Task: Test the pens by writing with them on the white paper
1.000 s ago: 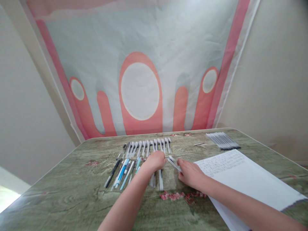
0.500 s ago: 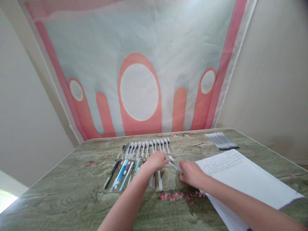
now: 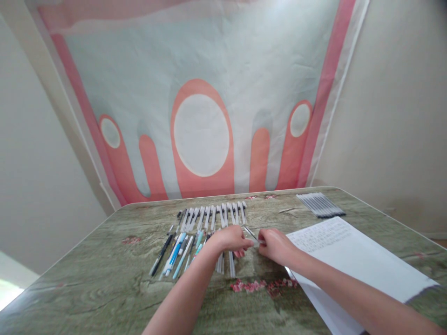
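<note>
Close together above the middle of the table, my left hand [image 3: 233,239] and my right hand [image 3: 274,245] meet at a slim clear pen [image 3: 250,233]. Its dark-and-silver end points up and left, away from me. My right hand pinches the near end. The left fingertips are closed at a whitish part beside it; fine detail there is too small to make out. Left of my hands lie assorted pens, among them a blue-and-white pen [image 3: 175,253] and a black pen [image 3: 161,254]. Several clear barrels [image 3: 232,264] lie partly behind my left wrist.
A row of white-and-clear pen parts [image 3: 207,217] lies behind my hands. Thin refills or pens [image 3: 320,204] sit side by side at the back right. Handwritten paper [image 3: 352,260] lies under my right forearm on the wood-patterned table [image 3: 104,274]. A printed cloth [image 3: 206,56] hangs behind.
My left hand has shifted slightly right and toward me, its fingertips now nearer my right hand. The right hand has moved a little left, and its grip sits closer to the left fingers.
</note>
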Available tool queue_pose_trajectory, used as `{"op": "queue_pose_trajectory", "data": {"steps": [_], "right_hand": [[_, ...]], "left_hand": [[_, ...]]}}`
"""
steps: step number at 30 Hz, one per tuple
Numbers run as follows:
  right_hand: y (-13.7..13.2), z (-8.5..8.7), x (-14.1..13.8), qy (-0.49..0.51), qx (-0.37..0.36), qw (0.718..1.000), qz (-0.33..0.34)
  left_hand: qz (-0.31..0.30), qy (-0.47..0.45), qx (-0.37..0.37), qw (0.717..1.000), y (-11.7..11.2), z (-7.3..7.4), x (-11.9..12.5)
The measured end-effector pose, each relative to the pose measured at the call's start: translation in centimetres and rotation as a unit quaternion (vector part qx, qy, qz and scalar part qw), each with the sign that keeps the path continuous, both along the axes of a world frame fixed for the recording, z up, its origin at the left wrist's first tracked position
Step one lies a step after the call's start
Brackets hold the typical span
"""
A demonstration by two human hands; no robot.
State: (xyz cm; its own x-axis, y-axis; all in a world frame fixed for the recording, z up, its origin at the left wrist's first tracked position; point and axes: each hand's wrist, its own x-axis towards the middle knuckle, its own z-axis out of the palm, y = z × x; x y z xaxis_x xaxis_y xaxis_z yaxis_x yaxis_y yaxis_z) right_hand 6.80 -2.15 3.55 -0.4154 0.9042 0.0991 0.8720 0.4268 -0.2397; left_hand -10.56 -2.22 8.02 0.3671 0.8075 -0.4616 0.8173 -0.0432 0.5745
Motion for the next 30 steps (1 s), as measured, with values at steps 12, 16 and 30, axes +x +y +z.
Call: {"op": "queue_pose_trajectory", "data": {"steps": [12,16,30], "right_hand": [[0.2,1.8,0.4,0.141,0.049,0.989,-0.018],[0.3,2.0,0.5,0.177,0.078,0.981,-0.030],[1.7,2.9,2.1,0.152,0.112,0.982,0.011]], "left_hand": [[0.101,-0.217,-0.063,0.969,0.6,-1.1,1.7],[0.173,-0.375,-0.027,0.910,0.5,-1.8,3.1],[0.474,-0.703,0.032,0.529,3.6,-2.4,1.1]]}}
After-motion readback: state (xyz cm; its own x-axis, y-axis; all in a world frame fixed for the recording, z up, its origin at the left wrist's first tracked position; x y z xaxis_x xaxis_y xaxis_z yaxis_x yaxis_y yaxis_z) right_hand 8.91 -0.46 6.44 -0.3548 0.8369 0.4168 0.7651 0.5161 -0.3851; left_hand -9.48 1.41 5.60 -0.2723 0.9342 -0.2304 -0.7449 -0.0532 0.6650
